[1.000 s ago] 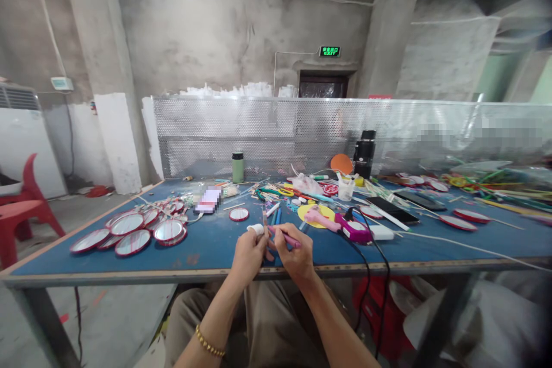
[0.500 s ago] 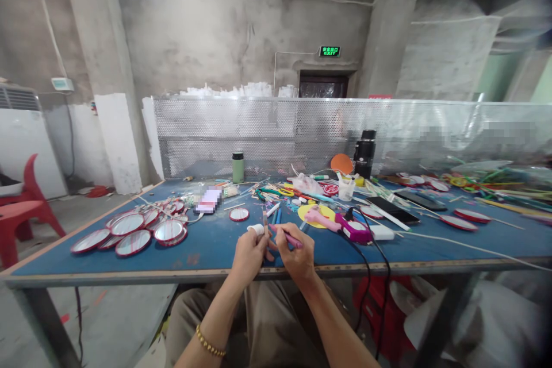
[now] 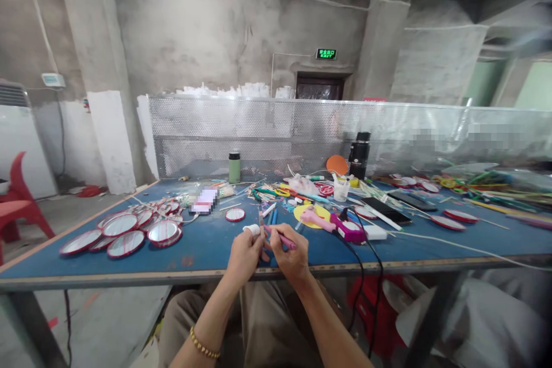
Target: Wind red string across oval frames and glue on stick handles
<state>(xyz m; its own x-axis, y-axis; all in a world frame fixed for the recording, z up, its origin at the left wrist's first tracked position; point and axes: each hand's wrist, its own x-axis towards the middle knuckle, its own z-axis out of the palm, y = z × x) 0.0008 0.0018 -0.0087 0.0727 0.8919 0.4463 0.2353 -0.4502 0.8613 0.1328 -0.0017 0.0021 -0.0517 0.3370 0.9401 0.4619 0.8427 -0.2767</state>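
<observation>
My left hand [image 3: 244, 254] and my right hand [image 3: 290, 255] meet over the near edge of the blue table [image 3: 207, 250]. The left hand pinches a thin upright stick [image 3: 261, 222] and wears a white wrap on one fingertip. Held in the right hand, a pink pen-like tool [image 3: 280, 237] points its tip toward the stick. A gold bracelet [image 3: 202, 346] sits on my left wrist.
Several round red-rimmed mirrors [image 3: 125, 231] lie at the table's left. A pink glue gun [image 3: 340, 227] with a black cord rests right of my hands. Farther back stand a green bottle [image 3: 234, 167] and a black flask [image 3: 359, 155], with phones, sticks and a red chair [image 3: 19, 201] around.
The view has shifted slightly, so the scene sits a little lower and to the left. My hands keep the same hold on the stick and the pink tool.
</observation>
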